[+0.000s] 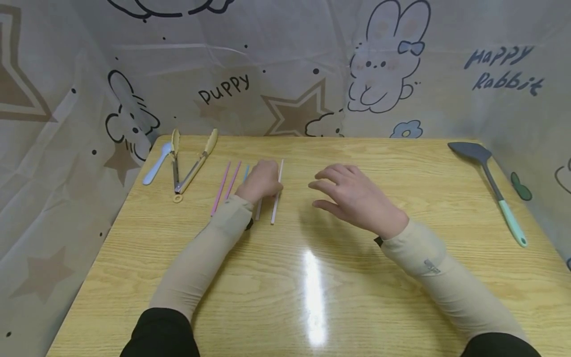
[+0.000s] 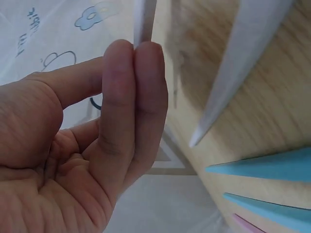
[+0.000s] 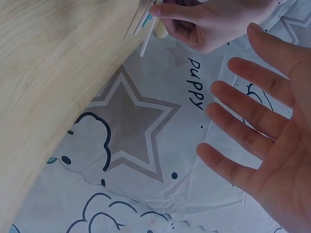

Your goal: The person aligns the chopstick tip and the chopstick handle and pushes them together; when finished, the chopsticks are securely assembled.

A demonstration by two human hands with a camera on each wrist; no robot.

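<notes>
My left hand [image 1: 261, 179] pinches a white chopstick [image 1: 275, 206] between thumb and fingertips, at the right end of a row of chopsticks. In the left wrist view, the held white chopstick [image 2: 145, 22] runs up from the fingertips, with its shadow on the table beside it. Another white chopstick [image 1: 258, 210] lies just left of it, partly under the hand. Further left are two blue chopsticks [image 2: 272, 164], mostly hidden in the head view, and two pink chopsticks [image 1: 220, 189]. My right hand [image 1: 354, 198] hovers over the table to the right, fingers spread and holding nothing.
Tongs [image 1: 177, 187] with cream tips lie spread at the back left, beside a light blue spoon [image 1: 154, 168]. A grey spatula [image 1: 492, 181] with a mint handle lies along the right side. Printed cloth [image 1: 285, 59] hangs behind the wooden table [image 1: 276, 297].
</notes>
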